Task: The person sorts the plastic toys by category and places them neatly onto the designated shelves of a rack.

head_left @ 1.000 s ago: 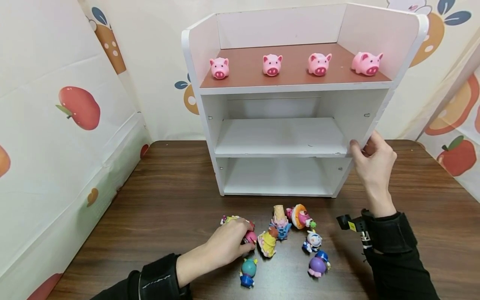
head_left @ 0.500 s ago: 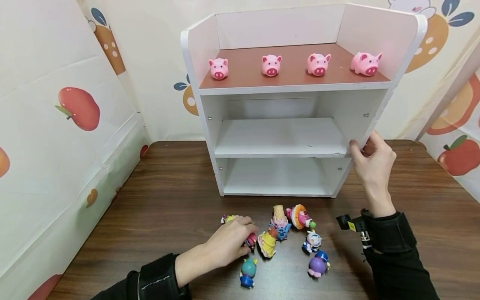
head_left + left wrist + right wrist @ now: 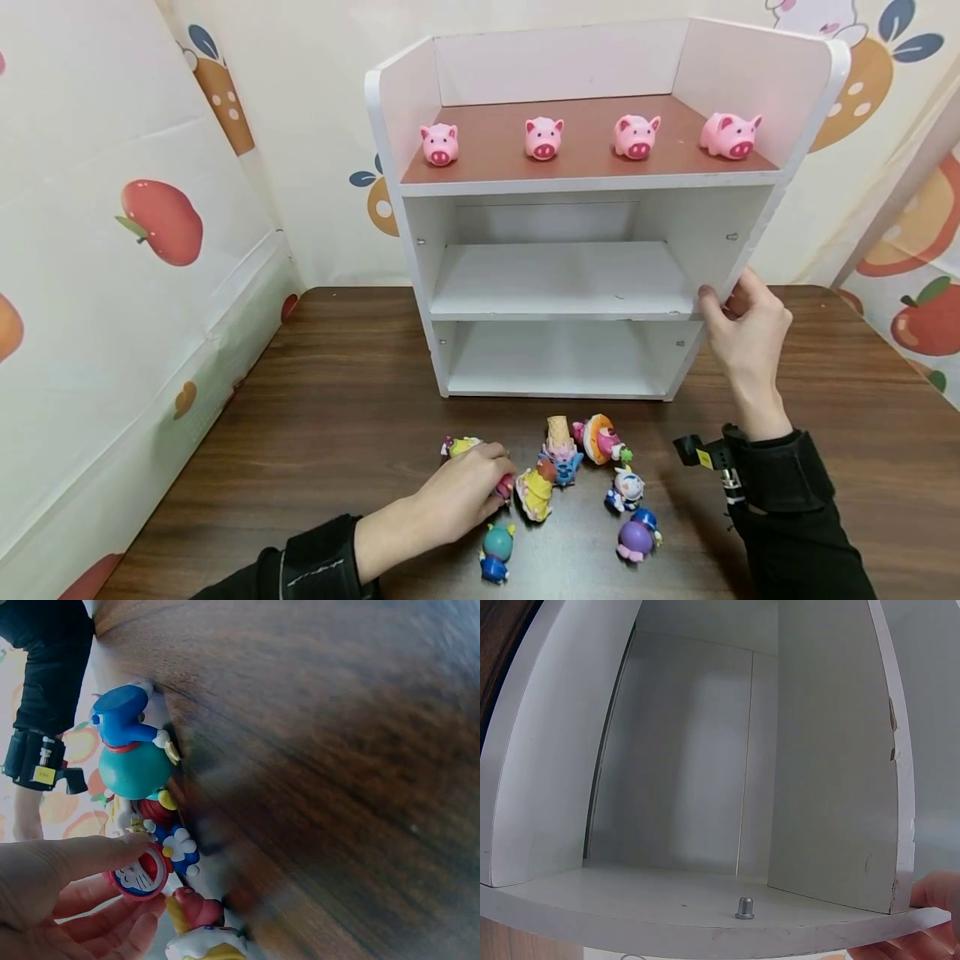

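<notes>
Above the dark table, my left hand pinches a small toy figurine between thumb and fingers. The left wrist view shows its whiskered face inside a red rim; from the head, only a pink-red part shows past the fingers. A teal-headed figurine lies just in front of that hand. Right of it lies a yellow-dressed figurine, and another yellow figurine is partly hidden behind the hand. My right hand grips the right side panel of a white shelf unit, thumb on the front edge.
Several pink toy pigs, such as the leftmost pig, stand in a row on the brown top shelf. More figurines lie to the right, including a purple-headed one and a white-faced one. A fruit-print cloth hangs around the table.
My left hand has shifted slightly over the figurine, its fingers covering more of the pink-red part. The head view has tilted up a little. My right hand keeps its place on the shelf unit.
</notes>
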